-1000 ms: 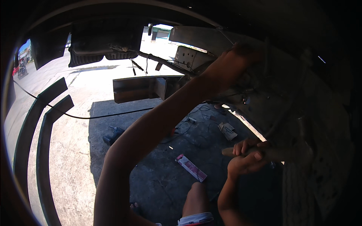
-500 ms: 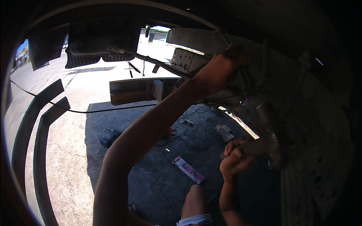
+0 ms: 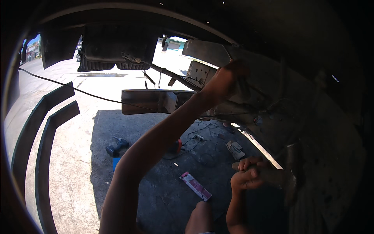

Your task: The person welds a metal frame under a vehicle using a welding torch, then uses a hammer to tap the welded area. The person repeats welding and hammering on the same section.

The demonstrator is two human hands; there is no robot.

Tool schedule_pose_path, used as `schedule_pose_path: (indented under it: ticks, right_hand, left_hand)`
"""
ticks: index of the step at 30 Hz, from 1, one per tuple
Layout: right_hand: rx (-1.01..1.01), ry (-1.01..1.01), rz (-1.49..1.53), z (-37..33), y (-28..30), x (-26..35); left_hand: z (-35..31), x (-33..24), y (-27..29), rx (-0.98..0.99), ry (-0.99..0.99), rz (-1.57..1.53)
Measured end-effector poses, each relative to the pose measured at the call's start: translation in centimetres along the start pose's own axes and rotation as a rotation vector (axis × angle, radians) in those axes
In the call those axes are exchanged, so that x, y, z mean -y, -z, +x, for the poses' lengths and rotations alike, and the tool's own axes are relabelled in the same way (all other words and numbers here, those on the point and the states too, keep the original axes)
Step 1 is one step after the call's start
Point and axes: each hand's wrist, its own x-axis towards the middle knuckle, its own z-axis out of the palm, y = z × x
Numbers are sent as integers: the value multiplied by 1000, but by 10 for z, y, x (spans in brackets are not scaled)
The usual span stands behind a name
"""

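My left hand point(image 3: 231, 76) is raised under the dark underside of a vehicle, its fist closed. A thin rod point(image 3: 227, 53) shows above the fist and a dark cylindrical piece point(image 3: 244, 90) below it; what exactly I grip is too dark to tell. Lower down on the right, my right hand point(image 3: 247, 176) has its fingers wrapped around a thick brownish bar point(image 3: 269, 176). One blunt end of that bar sticks out left of my fingers. Its other end meets an upright dark rounded part point(image 3: 292, 167) in shadow.
Metal beams point(image 3: 144, 102) and a ribbed hose point(image 3: 171, 74) hang ahead. A black cable point(image 3: 93, 93) crosses on the left above two bent metal strips point(image 3: 46, 144). On the concrete lie a drill point(image 3: 118, 146), a pink-and-white box point(image 3: 195, 186), a small carton point(image 3: 235, 150) and cords point(image 3: 191, 136).
The scene has shifted down and slightly right in view. Against the metal parts, my left fist has moved left, the thin rod with it. My right hand keeps its grip on the bar.
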Motion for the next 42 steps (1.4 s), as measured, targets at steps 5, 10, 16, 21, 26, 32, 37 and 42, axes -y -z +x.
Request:
schedule_pose_path:
  ticks: [5,10,16,21,26,32,37,42]
  right_hand:
    - [-8,-322,50,-8,4,-1]
    - [9,-291,54,-6,8,4]
    - [155,-254,62,10,15,15]
    - [262,-250,87,5,24,16]
    - [281,-196,6,-15,22,17]
    - [349,-181,-151,-17,18,30]
    - [436,-75,-309,-1,14,40]
    - [448,39,-446,17,20,48]
  left_hand:
    - [-7,-28,-1,-43,-28,-121]
    - [-1,-47,8,-29,21,-192]
    - [2,-46,5,-37,-34,-120]
    - [3,-42,2,-118,-70,-165]
    - [1,-37,2,-152,-142,-200]
    - [5,-28,8,-144,-129,-245]
    - [12,-34,19,-128,-27,-300]
    - [16,-37,25,-170,54,-321]
